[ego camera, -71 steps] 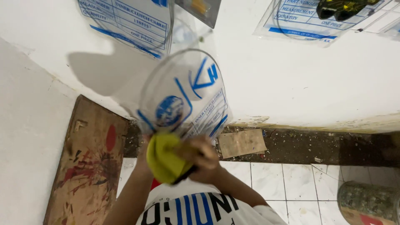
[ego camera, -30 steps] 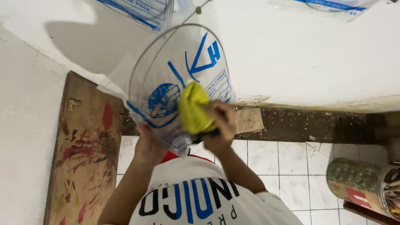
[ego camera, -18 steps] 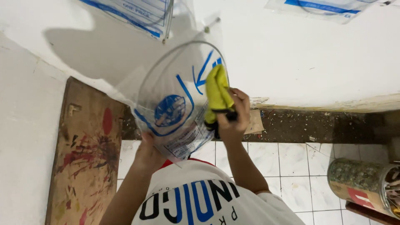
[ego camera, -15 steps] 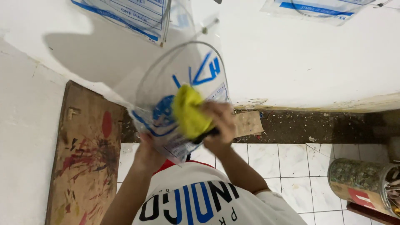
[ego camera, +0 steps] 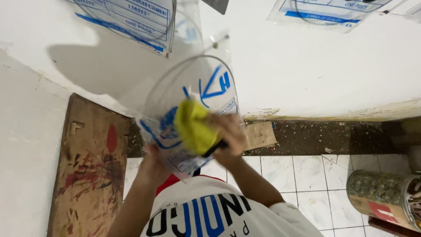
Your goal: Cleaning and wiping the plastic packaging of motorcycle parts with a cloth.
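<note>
Head view, looking down past a white shirt [ego camera: 219, 215]: the left hand [ego camera: 151, 164] grips the near left edge of a clear plastic bag [ego camera: 193, 105] with blue print, holding it up and taut against the white wall [ego camera: 315, 74]. That gives the right hand [ego camera: 228, 136], fingers closed around a yellow cloth [ego camera: 193, 127], a firm surface to press on. A wooden board [ego camera: 87, 166] leans at left; a tin can [ego camera: 386, 197] lies on the tiled floor [ego camera: 298, 175] at right.

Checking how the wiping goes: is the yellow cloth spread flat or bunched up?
Bunched: the yellow cloth sits wadded in the right hand, against the clear plastic bag.
</note>
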